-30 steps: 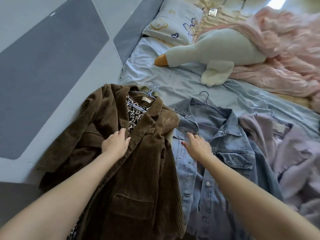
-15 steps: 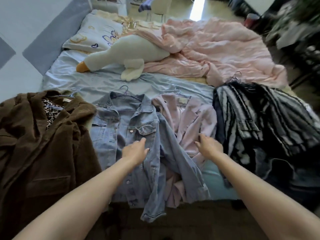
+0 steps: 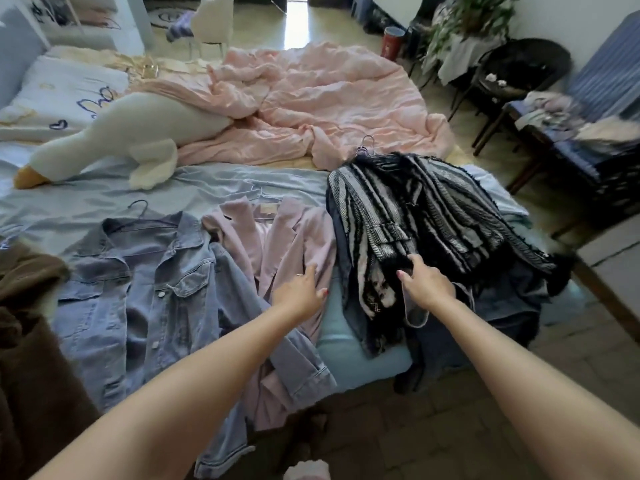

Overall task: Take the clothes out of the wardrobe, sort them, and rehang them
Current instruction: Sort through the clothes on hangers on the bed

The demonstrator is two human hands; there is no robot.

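Striped jacket (image 3: pixel 415 216) under right hand (image 3: pixel 427 285) fingers.

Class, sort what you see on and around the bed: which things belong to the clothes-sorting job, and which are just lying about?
Job: denim jacket, pink blazer, striped jacket, brown coat, hangers.

Lying about: plush goose, pink duvet, pillow, chair, plant.

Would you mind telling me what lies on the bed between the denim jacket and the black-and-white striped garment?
In the head view, a pale pink jacket lies between the denim jacket and the striped garment; the left hand rests on it.
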